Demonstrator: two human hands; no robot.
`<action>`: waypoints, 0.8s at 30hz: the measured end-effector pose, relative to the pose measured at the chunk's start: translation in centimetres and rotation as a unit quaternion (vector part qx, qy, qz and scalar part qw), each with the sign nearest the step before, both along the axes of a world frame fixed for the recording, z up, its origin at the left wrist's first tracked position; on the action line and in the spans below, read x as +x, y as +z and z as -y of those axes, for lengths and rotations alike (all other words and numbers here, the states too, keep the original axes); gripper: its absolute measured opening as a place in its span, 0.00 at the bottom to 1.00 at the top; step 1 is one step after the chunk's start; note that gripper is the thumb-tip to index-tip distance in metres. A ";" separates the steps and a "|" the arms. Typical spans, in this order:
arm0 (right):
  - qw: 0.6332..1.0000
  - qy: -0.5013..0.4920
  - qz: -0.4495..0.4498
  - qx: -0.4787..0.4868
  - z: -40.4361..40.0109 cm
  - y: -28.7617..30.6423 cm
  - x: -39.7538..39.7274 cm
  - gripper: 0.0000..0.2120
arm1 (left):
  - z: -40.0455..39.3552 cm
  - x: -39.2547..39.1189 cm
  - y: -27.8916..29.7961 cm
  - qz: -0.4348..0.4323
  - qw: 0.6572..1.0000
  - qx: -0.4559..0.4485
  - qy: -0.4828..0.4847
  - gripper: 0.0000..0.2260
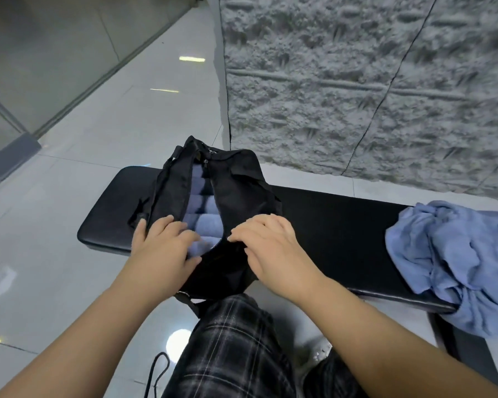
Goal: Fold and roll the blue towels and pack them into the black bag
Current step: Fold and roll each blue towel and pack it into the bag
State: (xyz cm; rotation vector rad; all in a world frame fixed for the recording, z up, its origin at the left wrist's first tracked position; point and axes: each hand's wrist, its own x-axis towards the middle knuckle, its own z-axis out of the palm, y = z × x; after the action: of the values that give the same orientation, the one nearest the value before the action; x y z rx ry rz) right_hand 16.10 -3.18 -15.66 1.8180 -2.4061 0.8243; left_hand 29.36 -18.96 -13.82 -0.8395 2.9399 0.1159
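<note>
The bag lies open on the bench, rolled towels inside. Left hand presses them flat-fingered; right hand pinches the bag's rim. Loose towels lie well right of the bag.

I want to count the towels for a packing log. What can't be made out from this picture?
- Rolled towels in the black bag, head view: the bag's flaps and the left hand cover part of the row.
- Loose blue towels on the bench: crumpled together, cut by the right edge.
- Right hand: its fingertips hide the bag's rim.
</note>
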 end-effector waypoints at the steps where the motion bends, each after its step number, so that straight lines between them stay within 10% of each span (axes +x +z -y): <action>1: 1.000 -0.010 0.004 -0.010 -0.7 0.4 -0.2 0.21 | -0.6 -0.7 0.7 -0.031 0.999 0.009 -0.007 0.16; 8: 0.990 -0.124 0.058 -0.016 -6.4 2.6 -2.7 0.16 | -6.4 -5.6 2.9 -0.230 0.952 0.069 -0.188 0.16; 16: 0.939 -0.314 0.100 -0.103 -13.5 -0.9 -8.2 0.16 | -14.5 -11.9 3.9 -0.253 0.916 0.204 -0.235 0.14; 24: 0.776 -0.570 0.198 0.183 -21.9 -6.4 -13.7 0.17 | -18.9 -15.8 2.1 -0.146 0.894 0.408 -0.115 0.15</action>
State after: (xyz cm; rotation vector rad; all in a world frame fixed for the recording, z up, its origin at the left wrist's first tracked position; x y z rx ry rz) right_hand 2.39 18.67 -22.08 -0.1301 -3.2919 0.5882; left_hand 13.53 -0.02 -11.69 -0.3512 2.7433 1.4359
